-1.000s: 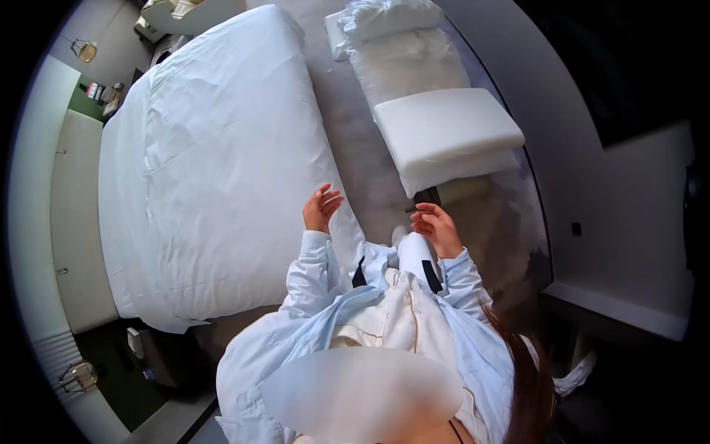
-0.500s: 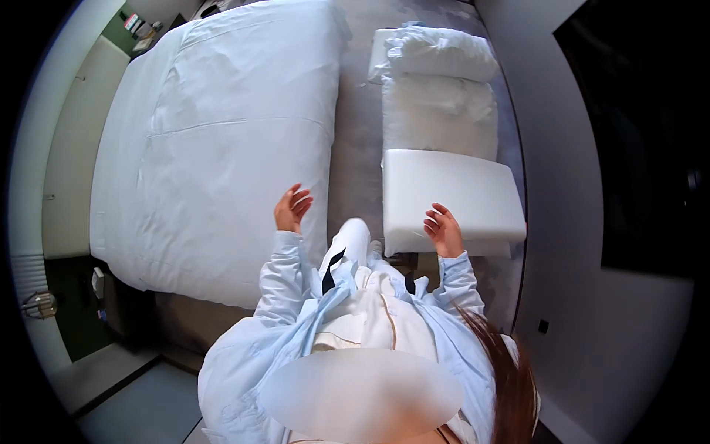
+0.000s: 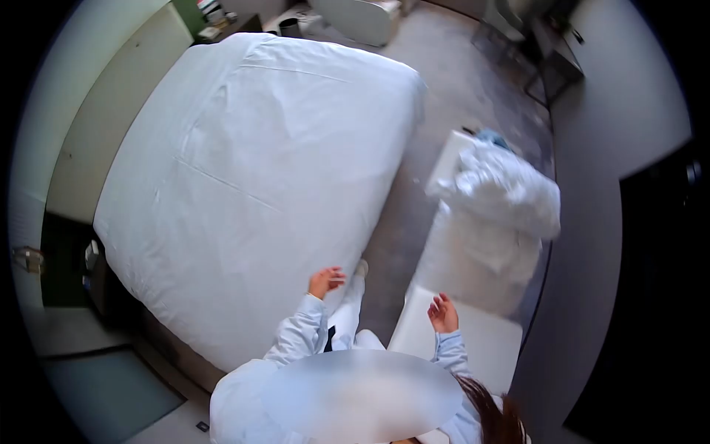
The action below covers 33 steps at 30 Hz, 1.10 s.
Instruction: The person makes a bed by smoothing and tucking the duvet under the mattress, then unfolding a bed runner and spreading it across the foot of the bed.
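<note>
My left hand [image 3: 326,282] is held in the air over the near right edge of the bed [image 3: 274,170], empty, with its fingers apart. A white cover lies over the bed, with light creases and a seam line. To the right, my right hand [image 3: 444,314] hovers above a white foam-like pillow [image 3: 484,337], fingers spread and nothing in them. Behind that pillow lies another white pillow [image 3: 481,248], and a crumpled white bundle [image 3: 510,185] rests at the far end of the row.
A dark desk [image 3: 556,63] and a chair [image 3: 506,21] stand at the back right. A white armchair [image 3: 362,18] and a dark bin [image 3: 290,28] are behind the bed. A nightstand [image 3: 103,285] stands at the left, and a grey wall runs along the right.
The view has moved forward along the bed and turned, bringing the desk and chair into sight. The pillows now appear lower and closer. Both hands remain raised and empty.
</note>
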Motion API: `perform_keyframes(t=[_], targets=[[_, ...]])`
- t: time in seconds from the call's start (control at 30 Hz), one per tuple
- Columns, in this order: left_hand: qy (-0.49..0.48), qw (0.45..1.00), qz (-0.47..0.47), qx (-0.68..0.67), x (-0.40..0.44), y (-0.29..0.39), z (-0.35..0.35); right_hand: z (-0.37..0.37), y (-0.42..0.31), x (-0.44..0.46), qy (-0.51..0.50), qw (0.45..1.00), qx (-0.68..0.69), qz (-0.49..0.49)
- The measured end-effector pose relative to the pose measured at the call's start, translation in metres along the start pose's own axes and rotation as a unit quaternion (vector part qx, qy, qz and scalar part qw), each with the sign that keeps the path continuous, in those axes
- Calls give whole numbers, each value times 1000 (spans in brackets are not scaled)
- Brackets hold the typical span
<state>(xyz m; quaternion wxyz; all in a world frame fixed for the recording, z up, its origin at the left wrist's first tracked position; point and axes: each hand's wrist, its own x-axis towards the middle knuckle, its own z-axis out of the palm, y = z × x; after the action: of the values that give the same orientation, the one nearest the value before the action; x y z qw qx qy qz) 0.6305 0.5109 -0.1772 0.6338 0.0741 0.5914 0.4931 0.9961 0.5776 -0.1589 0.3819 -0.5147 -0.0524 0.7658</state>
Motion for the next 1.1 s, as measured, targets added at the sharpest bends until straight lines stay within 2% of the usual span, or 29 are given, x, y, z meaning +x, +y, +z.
perform_keyframes(t=[0.03, 0.17, 0.2, 0.27, 0.3, 0.33, 0.37, 0.4, 0.43, 0.5, 0.57, 0.6, 0.63, 0.7, 0.87, 1.1], targets=[[-18, 999, -9, 49, 3, 21, 15, 23, -8, 28, -8, 1000, -18, 13], [-44, 998, -20, -39, 49, 11, 19, 133, -24, 107, -29, 991, -81, 105], [-16, 995, -68, -78, 57, 9, 18, 153, -24, 131, -43, 984, -129, 112], [28, 960, -82, -267, 95, -63, -7, 172, -19, 181, -67, 975, -194, 82], [104, 965, -92, -223, 117, -108, -20, 171, -10, 214, -89, 975, -197, 44], [175, 951, -95, -237, 126, -131, -23, 175, -6, 249, -71, 963, -253, 52], [170, 924, -147, -309, 124, -155, -33, 176, 0, 280, -47, 946, -313, 69], [188, 934, -196, -233, 110, -151, -27, 174, 5, 310, -43, 938, -327, 104], [200, 914, -248, -250, 105, -172, -26, 162, 14, 337, -50, 930, -343, 122], [242, 848, -351, -314, 104, -200, -22, 146, 35, 398, -42, 921, -352, 163], [365, 703, -272, -547, 114, -272, -25, 134, 58, 441, -30, 921, -354, 161], [398, 625, -182, -647, 119, -278, -18, 133, 69, 453, -24, 925, -344, 160], [417, 522, -149, -729, 131, -279, -21, 133, 82, 462, -19, 930, -333, 154], [397, 503, -68, -764, 154, -290, -22, 113, 105, 496, -55, 935, -264, 230], [463, 460, 45, -756, 213, -344, -32, 78, 140, 571, -113, 913, -279, 275], [591, 419, 111, -681, 224, -396, -21, 53, 157, 646, -236, 877, -253, 333]])
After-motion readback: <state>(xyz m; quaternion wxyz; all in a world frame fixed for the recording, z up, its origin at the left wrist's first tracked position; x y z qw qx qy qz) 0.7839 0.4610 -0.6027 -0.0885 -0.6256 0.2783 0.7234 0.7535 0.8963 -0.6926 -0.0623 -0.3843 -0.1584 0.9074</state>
